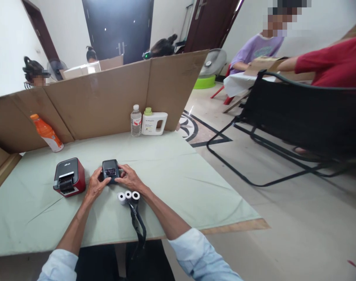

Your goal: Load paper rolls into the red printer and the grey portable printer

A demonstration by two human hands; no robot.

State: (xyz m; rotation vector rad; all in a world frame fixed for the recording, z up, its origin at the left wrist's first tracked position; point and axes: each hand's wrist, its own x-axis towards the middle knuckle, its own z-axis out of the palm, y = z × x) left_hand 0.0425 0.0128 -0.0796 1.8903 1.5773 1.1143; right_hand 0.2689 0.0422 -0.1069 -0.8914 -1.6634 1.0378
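Note:
My left hand [96, 184] and my right hand [131, 177] grip a small dark portable printer [110, 167] from its two sides, thumbs at its near edge. It is on or just above the table; I cannot tell which. To the left of my left hand stands a larger red and black label printer [68, 177], with a dark strip at its front opening. Close below my right wrist are three small white rolls [121, 198] side by side. A black strap [141, 226] runs from them over the table's front edge.
A pale green cloth covers the table [178, 175]. Along its back rises a cardboard screen [113, 97]. Before it are an orange bottle [49, 134], a clear water bottle [136, 123] and a white jug [154, 124]. A black folding chair [297, 125] and other people are at the right.

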